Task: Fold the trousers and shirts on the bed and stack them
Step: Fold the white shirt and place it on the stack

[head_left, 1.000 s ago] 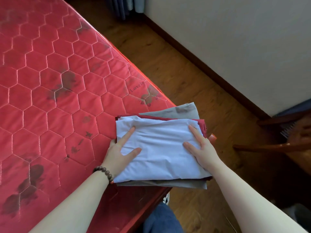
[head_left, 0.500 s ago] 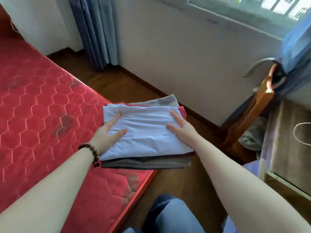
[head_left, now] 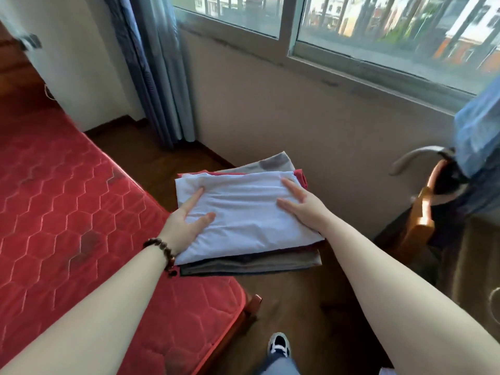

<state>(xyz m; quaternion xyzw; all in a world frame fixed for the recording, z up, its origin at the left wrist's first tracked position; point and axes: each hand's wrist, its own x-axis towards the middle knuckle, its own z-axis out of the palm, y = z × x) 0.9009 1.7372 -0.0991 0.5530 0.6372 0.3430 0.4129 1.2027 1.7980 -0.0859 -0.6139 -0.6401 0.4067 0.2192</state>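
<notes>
A stack of folded clothes (head_left: 251,255) hangs in the air just past the bed's right edge, over the floor. A pale blue-white folded shirt (head_left: 243,212) lies on top, with a red garment (head_left: 301,177) and grey trousers (head_left: 273,163) beneath it. My left hand (head_left: 181,226), with a bead bracelet at the wrist, grips the stack's left side, thumb and forefinger on top. On the right side my right hand (head_left: 303,207) holds the stack, fingers and thumb lying on the top shirt. The fingers under the stack are hidden.
The red quilted mattress (head_left: 67,212) fills the left, its wooden frame corner (head_left: 253,304) near my shoe (head_left: 278,345). A wall with a window (head_left: 378,31) and blue curtains (head_left: 159,77) stands ahead. At the right a wooden chair (head_left: 422,220) carries draped blue cloth.
The stack has come off the mattress and moved right, out over the floor, held between both hands. My view has swung up toward the window and the chair.
</notes>
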